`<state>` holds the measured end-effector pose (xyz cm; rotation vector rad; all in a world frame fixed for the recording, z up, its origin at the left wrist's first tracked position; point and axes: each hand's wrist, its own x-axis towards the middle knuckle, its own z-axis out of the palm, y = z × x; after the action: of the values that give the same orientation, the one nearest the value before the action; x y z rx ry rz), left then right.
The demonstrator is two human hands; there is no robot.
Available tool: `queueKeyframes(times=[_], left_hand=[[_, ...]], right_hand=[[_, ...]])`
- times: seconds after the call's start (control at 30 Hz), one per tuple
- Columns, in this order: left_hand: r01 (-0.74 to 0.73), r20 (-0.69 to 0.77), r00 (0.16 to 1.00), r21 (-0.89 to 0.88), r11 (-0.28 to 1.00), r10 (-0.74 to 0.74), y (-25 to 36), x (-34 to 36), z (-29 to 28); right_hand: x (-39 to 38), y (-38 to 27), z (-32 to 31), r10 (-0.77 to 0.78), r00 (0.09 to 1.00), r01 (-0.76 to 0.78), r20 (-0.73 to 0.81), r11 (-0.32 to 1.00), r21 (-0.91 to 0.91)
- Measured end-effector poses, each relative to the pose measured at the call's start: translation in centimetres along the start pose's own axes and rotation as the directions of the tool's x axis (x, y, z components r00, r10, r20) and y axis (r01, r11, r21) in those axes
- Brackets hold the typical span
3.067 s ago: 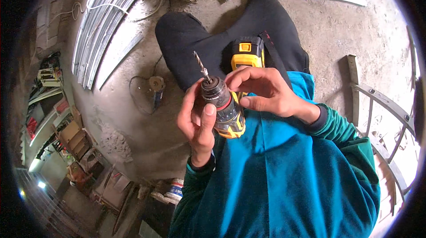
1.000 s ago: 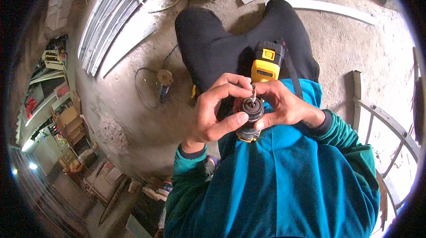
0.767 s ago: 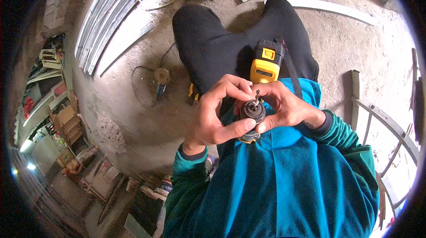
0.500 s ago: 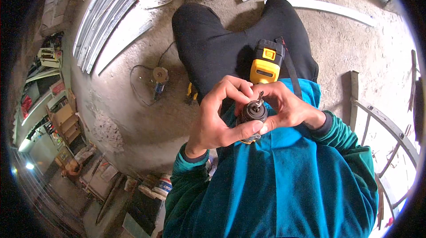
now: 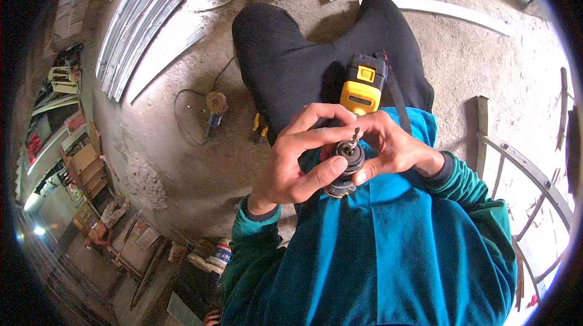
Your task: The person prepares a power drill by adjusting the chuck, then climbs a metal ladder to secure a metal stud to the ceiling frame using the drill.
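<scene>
I hold the black and yellow drill close to my belly, its chuck facing up at the camera with a metal bit in it. My left hand grips the chuck from the left, thumb against its side and upper fingers bent over beside the bit. From the right, my right hand is closed round the drill, thumb at the chuck and fingertips near the bit. The drill's battery lies between my black-clad thighs, beside a dark strap; the handle is mostly hidden by my hands.
An angle grinder with its cord lies on the concrete floor left of my legs. Metal profiles are stacked upper left; more strips lie ahead. A metal frame is at right, cluttered boards and boxes at far left.
Since the oldest frame, my left hand has moved up and right over the chuck, and the drill has shifted right, bit more toward the camera. In the last second, my fingers have shifted slightly.
</scene>
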<state>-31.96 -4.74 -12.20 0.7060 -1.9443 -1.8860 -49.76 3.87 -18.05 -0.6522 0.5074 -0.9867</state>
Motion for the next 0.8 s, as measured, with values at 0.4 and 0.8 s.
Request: queueKeyframes(times=[0.4,0.8], left_hand=[[-0.063,-0.051,0.996,0.106,0.992,0.069,0.2,0.8,-0.5],[-0.03,0.181,0.983,0.002,1.0,0.029,-0.9,0.4,-1.2]], right_hand=[[0.2,0.3,-0.1,-0.015,1.0,0.014,-0.005,0.998,-0.053],[0.2,0.4,-0.6,-0.141,0.988,0.153,0.069,0.963,-0.222]])
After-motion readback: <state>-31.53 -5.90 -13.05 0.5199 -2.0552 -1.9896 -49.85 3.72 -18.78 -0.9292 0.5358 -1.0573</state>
